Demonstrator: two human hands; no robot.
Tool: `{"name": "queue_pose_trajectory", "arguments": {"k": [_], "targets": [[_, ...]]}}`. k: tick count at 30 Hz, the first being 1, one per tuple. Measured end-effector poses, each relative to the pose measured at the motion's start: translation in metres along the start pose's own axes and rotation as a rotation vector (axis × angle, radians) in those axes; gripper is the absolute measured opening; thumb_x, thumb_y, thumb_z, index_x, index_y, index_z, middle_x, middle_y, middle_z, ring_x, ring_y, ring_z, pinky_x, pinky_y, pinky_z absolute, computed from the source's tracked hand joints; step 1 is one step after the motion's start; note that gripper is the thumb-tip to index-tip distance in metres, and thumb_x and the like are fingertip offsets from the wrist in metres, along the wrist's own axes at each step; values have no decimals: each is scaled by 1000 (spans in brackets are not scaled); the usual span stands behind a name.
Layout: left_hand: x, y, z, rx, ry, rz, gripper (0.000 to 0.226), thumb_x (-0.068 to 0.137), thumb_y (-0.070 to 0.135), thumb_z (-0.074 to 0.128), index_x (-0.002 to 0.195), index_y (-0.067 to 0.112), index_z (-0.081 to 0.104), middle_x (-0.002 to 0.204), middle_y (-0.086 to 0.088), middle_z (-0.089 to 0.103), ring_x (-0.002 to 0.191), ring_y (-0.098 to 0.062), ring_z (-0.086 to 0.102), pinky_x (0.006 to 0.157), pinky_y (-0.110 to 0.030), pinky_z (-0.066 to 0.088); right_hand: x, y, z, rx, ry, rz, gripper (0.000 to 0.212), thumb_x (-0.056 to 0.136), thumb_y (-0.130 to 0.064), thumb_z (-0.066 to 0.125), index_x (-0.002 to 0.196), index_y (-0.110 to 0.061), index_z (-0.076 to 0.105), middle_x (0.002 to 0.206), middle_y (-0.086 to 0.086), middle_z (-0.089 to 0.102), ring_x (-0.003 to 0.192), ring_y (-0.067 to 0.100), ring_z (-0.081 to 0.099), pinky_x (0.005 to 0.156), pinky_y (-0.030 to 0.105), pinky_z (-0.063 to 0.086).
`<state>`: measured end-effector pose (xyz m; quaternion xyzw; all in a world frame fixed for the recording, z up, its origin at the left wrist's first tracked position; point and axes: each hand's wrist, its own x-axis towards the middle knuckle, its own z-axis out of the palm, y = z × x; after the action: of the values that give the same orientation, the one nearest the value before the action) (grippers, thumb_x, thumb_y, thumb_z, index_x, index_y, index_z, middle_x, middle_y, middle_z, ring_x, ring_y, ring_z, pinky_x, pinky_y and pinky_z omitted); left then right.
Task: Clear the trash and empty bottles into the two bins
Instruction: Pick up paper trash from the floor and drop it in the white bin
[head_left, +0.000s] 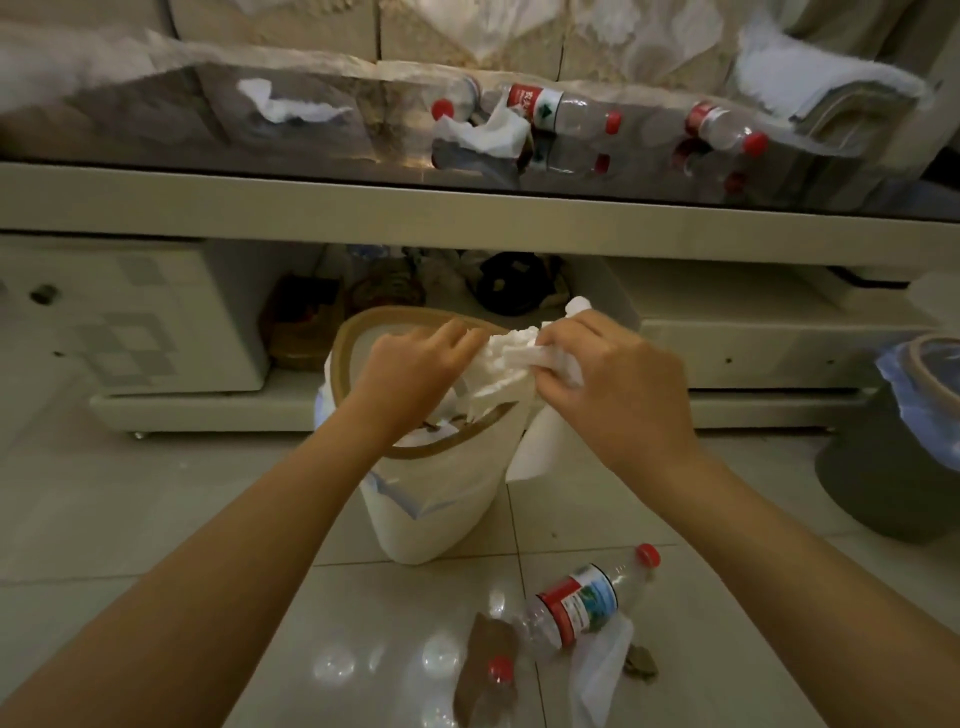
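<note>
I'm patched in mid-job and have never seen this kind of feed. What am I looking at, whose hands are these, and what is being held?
This is one picture from a camera worn on a person's head, looking forward and down. There is no machine: both arms are the person's own. The left hand and right hand together grip crumpled white paper over the white bin. A darker second bin stands at the right edge. On the glossy table behind lie three red-capped bottles and more tissue. On the floor near the person lie two more bottles, a brown scrap and thin white paper or plastic.
</note>
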<state>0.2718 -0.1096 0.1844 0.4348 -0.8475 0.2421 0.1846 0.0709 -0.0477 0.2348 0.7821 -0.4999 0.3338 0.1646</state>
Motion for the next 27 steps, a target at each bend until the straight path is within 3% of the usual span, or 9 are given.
{"name": "queue_pose_trajectory", "arguments": {"k": [3, 5, 9, 14, 18, 20, 22, 24, 27], "targets": [[-3, -10, 13, 64, -159, -160, 43, 76, 23, 73, 116, 18, 57, 95, -3, 65, 71, -22, 62, 48, -27, 38, 14, -7, 16, 11, -41, -14, 12, 85, -25, 64, 94, -18, 66, 86, 0, 63, 62, 21, 58, 45, 34, 49], [-5, -17, 22, 47, -199, -240, 41, 83, 27, 67, 121, 20, 54, 107, -3, 64, 91, -25, 63, 66, -34, 51, 23, -12, 27, 4, -41, -21, 12, 84, -25, 64, 93, -18, 66, 86, 0, 63, 62, 21, 58, 45, 33, 49], [-10, -27, 27, 27, -125, -239, 39, 82, 30, 69, 118, 17, 59, 119, -7, 64, 114, -29, 57, 98, -46, 43, 43, -21, 48, -14, -27, -41, 12, 84, -25, 64, 93, -17, 67, 86, 1, 64, 63, 21, 58, 46, 26, 44], [-18, -36, 34, 13, -15, -292, 51, 74, 36, 75, 120, 16, 61, 125, -8, 62, 120, -32, 55, 100, -50, 39, 68, -30, 78, -10, 29, -67, 10, 83, -21, 68, 89, -13, 68, 83, 4, 65, 62, 20, 59, 44, 22, 38], [-22, -39, 38, -1, -62, -346, 49, 77, 41, 72, 119, 18, 60, 126, -6, 61, 119, -30, 55, 98, -46, 41, 72, -31, 105, -30, -40, -55, 14, 86, -23, 66, 95, -12, 64, 91, 4, 64, 67, 20, 58, 47, 24, 33], [-23, -38, 40, -16, -105, -358, 48, 78, 41, 70, 118, 17, 61, 128, -7, 60, 121, -31, 54, 97, -48, 42, 65, -30, 119, -48, -240, -1, 26, 90, -32, 59, 110, -16, 58, 107, 4, 61, 83, 23, 58, 55, 30, 40], [-25, -36, 42, -39, -139, -362, 51, 80, 40, 68, 124, 18, 57, 133, -8, 56, 124, -32, 50, 98, -49, 40, 54, -27, 127, -86, -431, 50, 40, 91, -44, 54, 123, -21, 50, 123, 1, 55, 105, 25, 55, 77, 39, 48], [-25, -34, 43, -61, -155, -363, 56, 81, 40, 67, 130, 19, 53, 136, -8, 54, 126, -32, 48, 99, -50, 38, 44, -25, 125, -127, -500, 58, 48, 91, -51, 49, 130, -24, 45, 135, -1, 49, 123, 24, 46, 95, 44, 40], [-23, -32, 40, -87, -174, -365, 60, 84, 43, 63, 138, 21, 45, 141, -7, 49, 131, -31, 43, 103, -48, 35, 33, -22, 115, -145, -506, 31, 55, 91, -50, 48, 140, -25, 39, 146, 0, 41, 136, 26, 34, 105, 51, 30]]}}
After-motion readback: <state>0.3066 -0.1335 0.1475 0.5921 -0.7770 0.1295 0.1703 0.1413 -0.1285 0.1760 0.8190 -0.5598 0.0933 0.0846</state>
